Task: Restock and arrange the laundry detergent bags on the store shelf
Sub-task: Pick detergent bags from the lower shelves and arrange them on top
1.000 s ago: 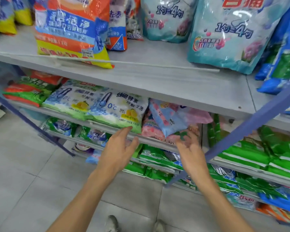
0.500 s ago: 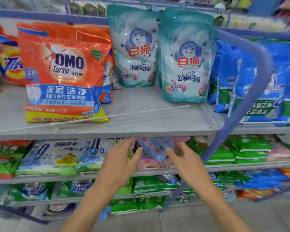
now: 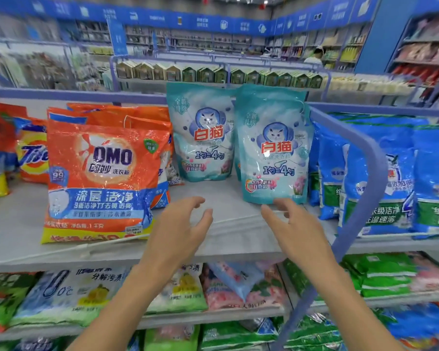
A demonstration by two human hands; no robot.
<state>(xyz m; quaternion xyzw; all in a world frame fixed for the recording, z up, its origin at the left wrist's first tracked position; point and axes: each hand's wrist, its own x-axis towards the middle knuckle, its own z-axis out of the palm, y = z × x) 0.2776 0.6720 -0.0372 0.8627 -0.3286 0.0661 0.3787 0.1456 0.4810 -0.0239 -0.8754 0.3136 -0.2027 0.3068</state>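
Observation:
Two teal detergent bags with a cat logo stand upright on the grey top shelf point(image 3: 228, 231): the front teal bag point(image 3: 274, 153) at the right and the rear teal bag point(image 3: 203, 138) further back. My right hand point(image 3: 293, 230) hovers with relaxed, spread fingers just below the front bag's bottom edge, holding nothing. My left hand point(image 3: 181, 233) is raised over the bare shelf between the orange OMO bag point(image 3: 99, 181) and the front teal bag, fingers loosely curved and empty.
Blue detergent bags point(image 3: 390, 178) fill the shelf to the right behind a curved blue shelf rail point(image 3: 368, 158). Orange and yellow bags point(image 3: 31, 153) sit at the left. Lower shelves hold flat white, pink and green bags point(image 3: 388, 274). Other store aisles stand behind.
My view has lifted from the lower shelves to the top shelf. Both hands have risen from in front of the pink and blue bags below to the top shelf's level, still empty.

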